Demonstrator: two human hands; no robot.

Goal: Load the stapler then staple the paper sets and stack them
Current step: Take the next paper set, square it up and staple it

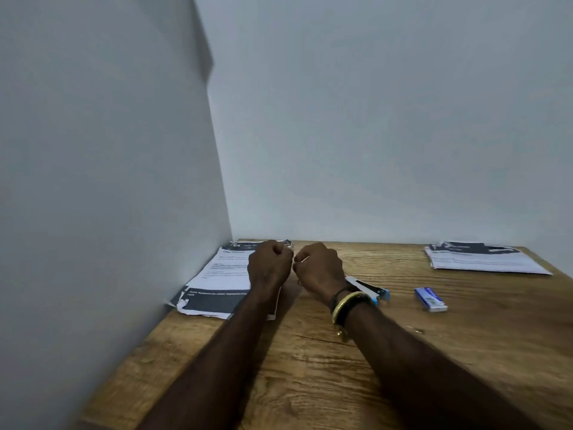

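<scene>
Closest on the wooden surface (294, 383) lies the stapler (376, 292), with the staple box (431, 300) near it, so loading looks unfinished. Beyond, the right hand (317, 268) pinches a thin staple strip (305, 259); the left hand (269, 265) has its fingers curled, on what I cannot tell. Left paper pile (217, 274) and right paper pile (483, 260) look unstapled

One paper stack (217, 274) lies in the tabletop's (310, 383) far-left corner and a second paper stack (483, 259) in its far-right corner. The stapler (372, 290) lies between them, with the staple box (431, 299) to its right.

side wall (108, 181) hugging left papers (217, 274), open tabletop (310, 383) nearside
</scene>
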